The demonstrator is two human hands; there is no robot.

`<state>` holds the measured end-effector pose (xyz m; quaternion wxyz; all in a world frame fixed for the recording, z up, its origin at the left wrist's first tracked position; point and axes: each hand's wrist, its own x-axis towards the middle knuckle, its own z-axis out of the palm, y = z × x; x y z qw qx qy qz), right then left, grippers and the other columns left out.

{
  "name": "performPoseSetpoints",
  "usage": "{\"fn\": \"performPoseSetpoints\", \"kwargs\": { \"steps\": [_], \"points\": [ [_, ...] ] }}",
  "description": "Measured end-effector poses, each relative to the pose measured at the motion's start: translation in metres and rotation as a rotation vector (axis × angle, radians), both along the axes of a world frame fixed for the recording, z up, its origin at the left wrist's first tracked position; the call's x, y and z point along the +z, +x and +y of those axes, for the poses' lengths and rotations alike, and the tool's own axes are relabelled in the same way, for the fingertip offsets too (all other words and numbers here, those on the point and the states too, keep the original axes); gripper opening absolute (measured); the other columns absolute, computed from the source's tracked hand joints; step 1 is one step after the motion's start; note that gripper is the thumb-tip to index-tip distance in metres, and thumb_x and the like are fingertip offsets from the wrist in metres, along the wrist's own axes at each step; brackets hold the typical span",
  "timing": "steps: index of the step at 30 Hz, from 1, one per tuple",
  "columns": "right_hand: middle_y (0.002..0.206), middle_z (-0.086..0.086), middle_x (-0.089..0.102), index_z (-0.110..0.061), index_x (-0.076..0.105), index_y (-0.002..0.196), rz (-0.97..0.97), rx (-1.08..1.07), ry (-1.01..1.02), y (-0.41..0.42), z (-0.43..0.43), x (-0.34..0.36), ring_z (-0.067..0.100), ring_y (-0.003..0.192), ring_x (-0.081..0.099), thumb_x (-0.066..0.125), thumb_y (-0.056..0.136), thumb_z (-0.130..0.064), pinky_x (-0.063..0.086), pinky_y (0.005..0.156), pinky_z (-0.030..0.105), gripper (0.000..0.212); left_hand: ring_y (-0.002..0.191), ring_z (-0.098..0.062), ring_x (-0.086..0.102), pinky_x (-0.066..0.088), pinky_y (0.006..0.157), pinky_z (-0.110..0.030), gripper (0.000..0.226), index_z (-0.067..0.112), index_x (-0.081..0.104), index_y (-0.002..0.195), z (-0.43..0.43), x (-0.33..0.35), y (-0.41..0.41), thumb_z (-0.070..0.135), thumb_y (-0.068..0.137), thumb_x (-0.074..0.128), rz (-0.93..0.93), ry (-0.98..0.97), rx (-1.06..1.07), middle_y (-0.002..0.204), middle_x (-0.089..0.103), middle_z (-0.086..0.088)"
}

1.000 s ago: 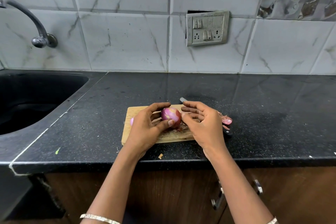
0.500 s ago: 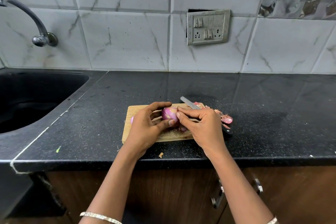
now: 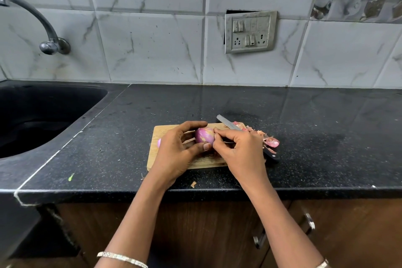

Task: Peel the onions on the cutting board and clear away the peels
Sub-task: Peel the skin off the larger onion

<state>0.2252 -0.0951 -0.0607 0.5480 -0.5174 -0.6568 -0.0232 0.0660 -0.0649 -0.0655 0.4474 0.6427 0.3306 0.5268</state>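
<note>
A purple onion (image 3: 204, 135) is held over the wooden cutting board (image 3: 158, 135) by my left hand (image 3: 177, 152), whose fingers and thumb curl round it. My right hand (image 3: 240, 150) pinches at the onion's right end with fingertips together on its skin. A second onion (image 3: 159, 142) peeks out at the board's left edge, mostly hidden behind my left hand. Loose peels (image 3: 266, 138) lie at the board's right end. A knife lies there too, blade (image 3: 228, 124) pointing away, black handle (image 3: 272, 155) partly under my right hand.
The black counter (image 3: 326, 137) runs right, with a dark sink (image 3: 32, 115) and tap (image 3: 43, 28) at left. A peel scrap (image 3: 193, 184) and a green fleck (image 3: 71, 176) lie near the counter's front edge. A switch plate (image 3: 250, 31) hangs on the tiled wall.
My right hand has closed its fingers and drawn in to the onion's right end, now pinching its skin. The knife blade behind it has come into view. My left hand keeps its hold.
</note>
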Motion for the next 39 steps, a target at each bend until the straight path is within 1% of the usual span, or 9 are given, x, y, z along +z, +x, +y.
{"fn": "performPoseSetpoints", "kwargs": {
  "steps": [5,10,13,16,21,28,31,37,39],
  "points": [
    [0.074,-0.008,0.073,-0.013,0.077,0.081,-0.075,-0.089,0.052,-0.001,-0.003,0.000,0.007,0.066,0.065,0.076,0.083,-0.013,0.052,0.066,0.028,0.002,0.108,-0.013,0.071,0.058,0.088,-0.024,0.047,0.009,0.068,0.121,0.000,0.000,0.001,-0.006,0.078,0.080,-0.013,-0.001,0.005,0.115,0.074,-0.004],
    [0.074,-0.004,0.069,-0.013,0.069,0.079,-0.162,-0.176,0.037,-0.004,-0.001,-0.003,0.013,0.066,0.060,0.074,0.083,-0.013,0.031,0.064,0.019,0.006,0.108,-0.011,0.070,0.058,0.092,-0.028,0.044,0.011,0.068,0.120,-0.001,0.000,0.001,-0.004,0.081,0.080,0.002,0.012,0.008,0.115,0.074,-0.002],
    [0.076,-0.005,0.068,-0.012,0.070,0.081,-0.072,-0.130,-0.018,0.000,0.001,-0.001,0.014,0.071,0.061,0.071,0.085,-0.014,0.048,0.067,0.029,0.005,0.109,-0.009,0.069,0.058,0.090,-0.027,0.041,0.015,0.069,0.118,-0.002,0.000,0.001,0.002,0.082,0.082,0.022,0.025,0.027,0.118,0.072,0.001],
    [0.075,-0.005,0.069,-0.013,0.071,0.083,-0.012,-0.117,-0.077,0.003,0.002,0.001,0.013,0.070,0.063,0.070,0.087,-0.015,0.050,0.068,0.031,0.005,0.110,-0.009,0.067,0.058,0.087,-0.027,0.039,0.018,0.069,0.117,-0.001,-0.001,0.001,0.005,0.082,0.082,0.042,0.036,0.043,0.120,0.070,0.002],
    [0.075,-0.007,0.072,-0.016,0.072,0.081,0.145,-0.118,-0.141,0.009,0.010,-0.005,0.016,0.075,0.068,0.070,0.085,-0.021,0.054,0.082,0.045,0.006,0.108,-0.008,0.067,0.057,0.085,-0.024,0.040,0.016,0.068,0.116,-0.003,0.001,-0.001,-0.005,0.083,0.076,0.049,0.025,0.014,0.118,0.070,0.003],
    [0.077,-0.007,0.073,-0.014,0.074,0.086,0.262,-0.080,-0.174,0.011,0.011,-0.003,0.008,0.071,0.070,0.073,0.085,-0.012,0.060,0.072,0.039,0.002,0.105,-0.005,0.067,0.055,0.079,-0.020,0.033,0.019,0.068,0.112,-0.004,0.004,0.001,0.002,0.083,0.074,0.070,0.040,0.028,0.116,0.070,0.008],
    [0.089,-0.006,0.075,-0.014,0.076,0.105,0.313,-0.013,-0.199,0.011,0.009,-0.002,0.003,0.080,0.071,0.073,0.083,-0.005,0.061,0.077,0.027,0.024,0.103,-0.008,0.068,0.059,0.082,-0.028,0.025,0.024,0.069,0.109,-0.002,0.003,0.001,0.010,0.089,0.075,0.104,0.071,0.068,0.114,0.069,0.012],
    [0.092,-0.011,0.077,-0.017,0.081,0.101,0.296,0.169,-0.187,0.007,0.002,0.005,-0.011,0.089,0.067,0.078,0.087,-0.018,0.047,0.077,0.003,0.014,0.104,-0.011,0.069,0.060,0.084,-0.030,0.029,0.016,0.067,0.114,-0.002,0.002,-0.001,0.008,0.088,0.077,0.099,0.102,0.031,0.112,0.071,0.007],
    [0.094,-0.012,0.078,-0.020,0.081,0.100,0.280,0.190,-0.186,0.008,0.002,0.005,-0.005,0.091,0.070,0.079,0.086,-0.019,0.051,0.082,0.010,0.014,0.105,-0.012,0.069,0.061,0.084,-0.031,0.032,0.015,0.067,0.115,-0.002,0.001,-0.001,0.008,0.086,0.079,0.078,0.089,0.022,0.113,0.072,0.005]
  ]
}}
